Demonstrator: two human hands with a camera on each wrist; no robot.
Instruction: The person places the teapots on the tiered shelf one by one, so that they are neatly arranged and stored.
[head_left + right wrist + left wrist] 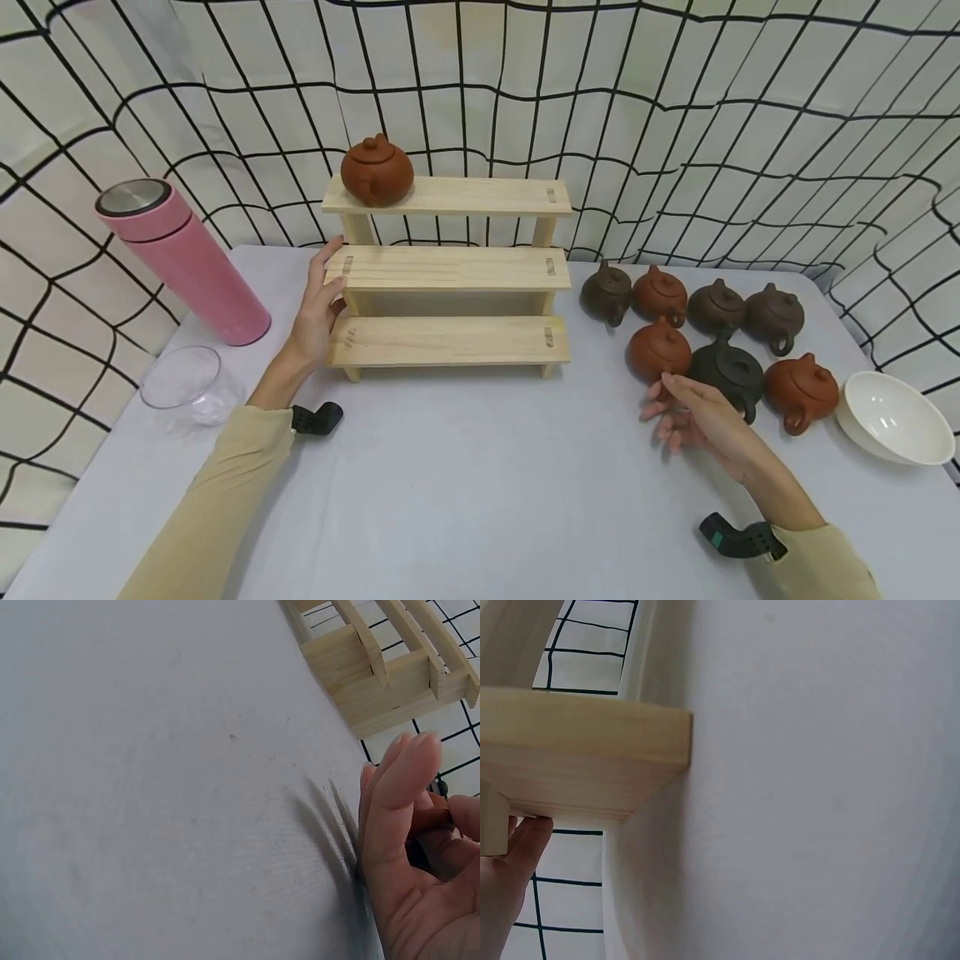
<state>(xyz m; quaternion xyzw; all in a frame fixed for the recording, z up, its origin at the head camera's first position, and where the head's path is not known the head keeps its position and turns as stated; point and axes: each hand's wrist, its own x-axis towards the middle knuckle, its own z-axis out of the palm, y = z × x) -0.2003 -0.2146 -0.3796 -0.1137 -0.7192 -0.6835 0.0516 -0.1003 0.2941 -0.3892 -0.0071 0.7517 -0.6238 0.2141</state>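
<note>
A three-step wooden shelf [448, 267] stands at the back of the table. On the left end of its top step sits a reddish-brown teapot [377, 172]. My left hand [311, 321] holds the shelf's left side, fingers at the middle step; the left wrist view shows fingertips [536, 832] under a board. My right hand [708, 421] is at the front of an orange-brown teapot [658, 350], thumb overlapping its lower edge. In the right wrist view, an orange piece [431, 819] shows between thumb and fingers; I cannot tell whether they pinch it.
Around that teapot stand several others, dark brown [716, 307], black [727, 372] and reddish [801, 392]. A white bowl [896, 421] is at far right. A pink thermos [187, 262] and a clear glass vessel [183, 383] stand at left. Black netting [491, 92] encloses the table.
</note>
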